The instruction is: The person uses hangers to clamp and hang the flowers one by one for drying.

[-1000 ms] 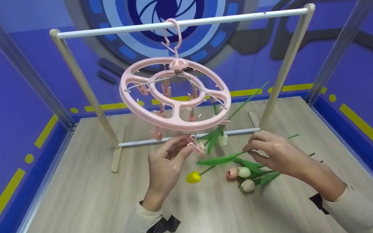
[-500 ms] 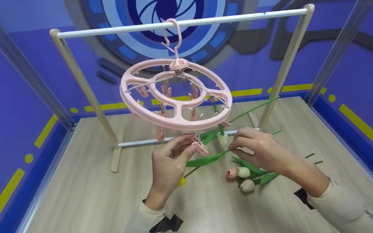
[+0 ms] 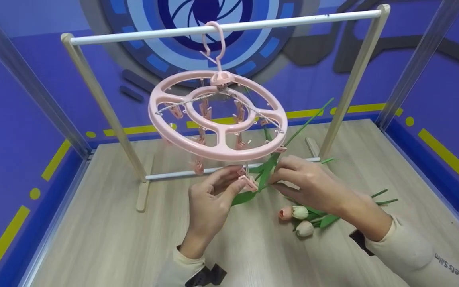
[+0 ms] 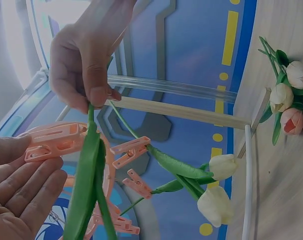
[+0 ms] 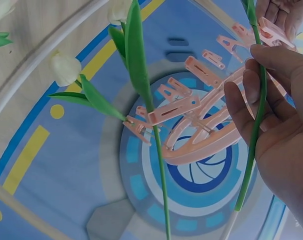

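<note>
My left hand (image 3: pixel 209 207) pinches a pink clothespin (image 3: pixel 248 183) that hangs from the rim of a round pink hanger (image 3: pixel 213 151). Between the thumb and fingertips of my right hand (image 3: pixel 313 183) is the green stem (image 5: pixel 262 100) of an artificial tulip, its leaf (image 4: pixel 86 185) pointing down. The stem is right beside the clothespin's tip; whether it lies within the jaws I cannot tell. This tulip's flower is hidden in the head view. Two white tulips (image 4: pixel 215 206) hang head down from other clips (image 4: pixel 131 151) of the hanger.
The hanger hooks over a white rail (image 3: pixel 293 23) on a wooden stand (image 3: pixel 98 99). Pink and white tulips (image 3: pixel 304 229) lie on the table (image 3: pixel 106 239) below my right hand. Blue patterned walls (image 3: pixel 6 139) enclose the table at the back and sides.
My right hand has moved left with the tulip, bringing its stem to the clothespin. The yellow flower has passed out of sight behind my left hand, which shifted slightly right.
</note>
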The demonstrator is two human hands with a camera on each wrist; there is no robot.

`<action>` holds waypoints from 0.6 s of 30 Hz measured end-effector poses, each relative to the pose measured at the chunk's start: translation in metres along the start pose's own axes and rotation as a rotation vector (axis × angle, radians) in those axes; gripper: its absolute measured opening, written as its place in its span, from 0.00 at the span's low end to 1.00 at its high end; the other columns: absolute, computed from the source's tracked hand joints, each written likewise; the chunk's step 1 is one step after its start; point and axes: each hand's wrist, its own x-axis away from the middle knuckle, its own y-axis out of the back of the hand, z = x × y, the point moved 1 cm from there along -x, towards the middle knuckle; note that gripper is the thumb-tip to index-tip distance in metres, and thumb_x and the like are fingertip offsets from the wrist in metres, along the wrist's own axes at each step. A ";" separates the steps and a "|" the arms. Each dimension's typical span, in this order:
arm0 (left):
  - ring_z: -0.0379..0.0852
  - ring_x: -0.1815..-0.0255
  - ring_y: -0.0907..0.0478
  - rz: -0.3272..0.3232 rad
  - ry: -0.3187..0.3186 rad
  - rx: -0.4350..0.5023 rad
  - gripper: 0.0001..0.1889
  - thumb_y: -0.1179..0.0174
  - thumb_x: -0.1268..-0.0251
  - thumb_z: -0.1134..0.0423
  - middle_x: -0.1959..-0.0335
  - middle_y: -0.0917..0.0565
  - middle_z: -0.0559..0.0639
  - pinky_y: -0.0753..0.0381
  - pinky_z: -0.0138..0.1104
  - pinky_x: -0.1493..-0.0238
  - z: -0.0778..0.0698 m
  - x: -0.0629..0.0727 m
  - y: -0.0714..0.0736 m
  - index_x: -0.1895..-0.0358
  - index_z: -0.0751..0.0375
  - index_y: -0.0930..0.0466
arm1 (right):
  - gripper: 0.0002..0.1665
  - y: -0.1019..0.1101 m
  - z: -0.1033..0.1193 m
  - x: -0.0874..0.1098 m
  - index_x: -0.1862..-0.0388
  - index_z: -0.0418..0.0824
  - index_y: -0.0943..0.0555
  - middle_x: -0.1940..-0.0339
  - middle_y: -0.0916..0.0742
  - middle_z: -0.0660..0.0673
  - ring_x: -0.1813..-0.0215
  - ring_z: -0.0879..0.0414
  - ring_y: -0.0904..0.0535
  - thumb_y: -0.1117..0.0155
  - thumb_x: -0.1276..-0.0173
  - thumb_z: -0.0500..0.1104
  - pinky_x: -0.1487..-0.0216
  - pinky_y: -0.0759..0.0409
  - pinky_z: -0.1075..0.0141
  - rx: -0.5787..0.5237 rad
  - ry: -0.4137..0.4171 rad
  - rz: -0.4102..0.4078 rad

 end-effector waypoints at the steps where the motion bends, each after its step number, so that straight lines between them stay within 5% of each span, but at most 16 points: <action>1: 0.47 0.56 0.09 0.001 -0.003 0.000 0.14 0.26 0.33 0.69 0.55 0.08 0.51 0.09 0.39 0.53 0.000 0.000 0.000 0.47 0.67 0.11 | 0.21 0.000 0.000 -0.001 0.55 0.41 0.12 0.54 0.12 0.47 0.57 0.54 0.16 0.18 0.44 0.25 0.59 0.12 0.63 -0.002 0.000 -0.002; 18: 0.46 0.57 0.09 0.009 0.000 -0.012 0.13 0.26 0.33 0.69 0.57 0.08 0.50 0.09 0.39 0.55 0.001 0.000 0.000 0.47 0.67 0.11 | 0.19 -0.011 0.004 -0.012 0.56 0.38 0.13 0.53 0.12 0.45 0.55 0.51 0.14 0.18 0.45 0.25 0.57 0.11 0.61 0.010 0.051 -0.050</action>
